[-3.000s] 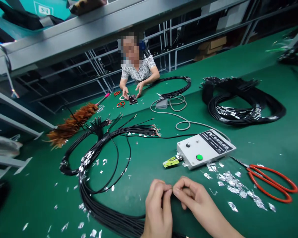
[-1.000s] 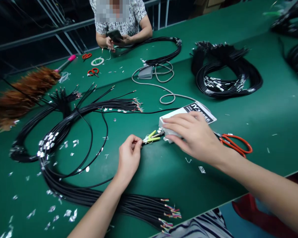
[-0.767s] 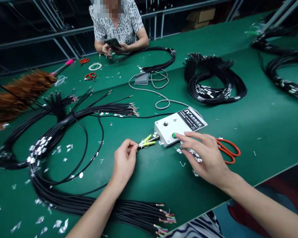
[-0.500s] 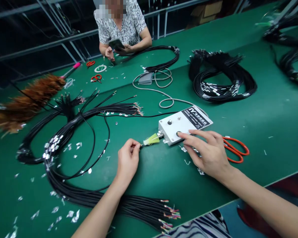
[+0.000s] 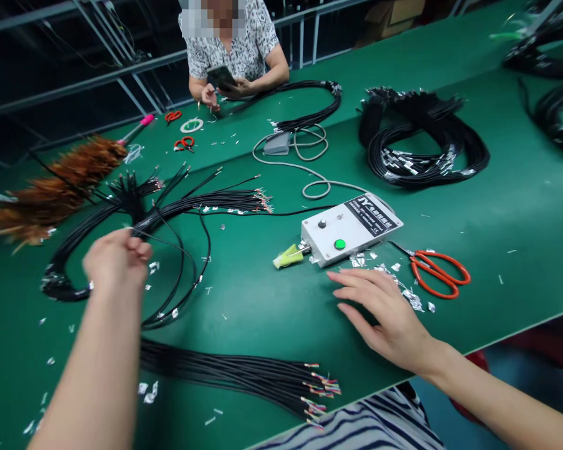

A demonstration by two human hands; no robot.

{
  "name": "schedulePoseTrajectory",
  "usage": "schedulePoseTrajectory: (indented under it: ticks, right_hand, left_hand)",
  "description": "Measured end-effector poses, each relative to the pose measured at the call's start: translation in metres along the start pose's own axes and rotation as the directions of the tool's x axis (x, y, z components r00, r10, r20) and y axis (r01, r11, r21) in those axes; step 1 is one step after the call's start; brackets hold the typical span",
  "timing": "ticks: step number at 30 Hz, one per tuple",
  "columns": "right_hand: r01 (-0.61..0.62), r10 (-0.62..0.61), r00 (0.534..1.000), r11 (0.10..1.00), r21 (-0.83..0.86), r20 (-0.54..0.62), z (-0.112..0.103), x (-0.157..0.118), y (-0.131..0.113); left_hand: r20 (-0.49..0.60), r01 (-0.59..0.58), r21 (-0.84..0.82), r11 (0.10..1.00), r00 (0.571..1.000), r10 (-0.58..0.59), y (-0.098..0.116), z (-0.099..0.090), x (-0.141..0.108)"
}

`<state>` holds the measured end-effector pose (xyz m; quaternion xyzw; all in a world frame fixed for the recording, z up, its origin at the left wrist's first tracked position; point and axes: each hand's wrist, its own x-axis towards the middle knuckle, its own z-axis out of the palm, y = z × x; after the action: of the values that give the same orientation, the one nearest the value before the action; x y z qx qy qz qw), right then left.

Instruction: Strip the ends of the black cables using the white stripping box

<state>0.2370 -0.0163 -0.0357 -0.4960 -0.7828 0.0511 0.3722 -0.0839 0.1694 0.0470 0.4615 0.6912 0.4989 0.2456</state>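
Note:
My left hand (image 5: 117,259) is over the left cable bundle, its fingers pinched on a thin black cable (image 5: 169,244); the cable's end is mostly hidden by the hand. The rest of the bundle of black cables (image 5: 225,369) curves under my forearm to stripped, coloured wire ends. My right hand (image 5: 380,312) hovers with fingers apart, just in front of a white control box (image 5: 328,237) with a knob and a lit green button (image 5: 340,244). A yellow-green clip-like tip (image 5: 288,256) sticks out from the box's left side, with nothing in it.
Orange-handled scissors (image 5: 441,272) lie right of the box among foil scraps (image 5: 410,297). A grey pedal (image 5: 276,144) with its cord is behind. Coiled black cables (image 5: 422,144) sit at back right, a feather duster (image 5: 60,187) at left. Across the table a person (image 5: 234,56) holds a phone.
My left hand has moved left from the yellow-green tip to the cable bundle. My right hand has lifted off the box's button and drawn back toward me; the green button now shows.

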Motion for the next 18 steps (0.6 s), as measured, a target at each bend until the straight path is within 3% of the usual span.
schedulePoseTrajectory:
  ticks: [2,3,5,6,7,8,9,10,11,13,16,18]
  right_hand:
    - [-0.029,0.029,1.000,0.999,0.036,0.006,0.002,-0.003,-0.002]
    - [-0.040,0.039,0.999,0.998,0.055,0.012,0.003,-0.003,-0.003]
    - [-0.054,0.051,0.998,0.994,0.093,0.030,0.005,-0.004,-0.004]
    - [-0.058,0.054,0.998,0.992,0.110,0.041,0.006,-0.004,-0.005]
    - [-0.063,0.056,0.997,0.990,0.125,0.052,0.007,-0.004,-0.006]
    - [-0.068,0.059,0.996,0.988,0.139,0.065,0.008,-0.004,-0.007]
    - [-0.073,0.062,0.995,0.986,0.152,0.078,0.009,-0.004,-0.007]
    - [-0.077,0.063,0.994,0.983,0.164,0.091,0.010,-0.004,-0.007]
    - [-0.080,0.063,0.993,0.981,0.177,0.100,0.011,-0.004,-0.008]
    - [-0.091,0.070,0.992,0.974,0.207,0.108,0.012,-0.003,-0.009]
    - [-0.128,0.086,0.984,0.951,0.281,0.156,0.013,0.000,-0.016]
    - [-0.159,0.067,0.964,0.921,0.356,0.256,0.011,0.001,-0.025]
  left_hand:
    - [-0.050,-0.050,0.031,0.998,0.997,0.051,0.010,-0.011,0.006]
    - [-0.044,-0.109,0.052,0.993,0.993,0.111,0.011,-0.013,-0.004]
    - [0.137,-0.219,0.078,0.973,0.969,0.207,0.004,-0.014,-0.048]
    - [0.351,-0.249,0.082,0.965,0.913,0.206,-0.002,-0.014,-0.076]
    - [0.694,-0.347,0.062,0.936,0.689,0.209,-0.008,-0.012,-0.106]
    - [0.887,-0.430,0.028,0.903,0.427,0.176,-0.014,-0.011,-0.132]
    - [0.956,-0.489,0.014,0.872,0.263,0.132,-0.020,-0.010,-0.155]
    - [0.977,-0.519,0.008,0.855,0.185,0.103,-0.025,-0.009,-0.172]
    - [0.985,-0.530,0.007,0.848,0.148,0.084,-0.028,-0.009,-0.183]
    - [0.981,-0.499,0.022,0.866,0.178,0.078,-0.032,-0.008,-0.190]
    - [0.953,-0.403,0.035,0.915,0.288,0.090,-0.030,-0.009,-0.183]
    - [0.925,-0.365,0.024,0.931,0.362,0.118,-0.025,-0.008,-0.178]
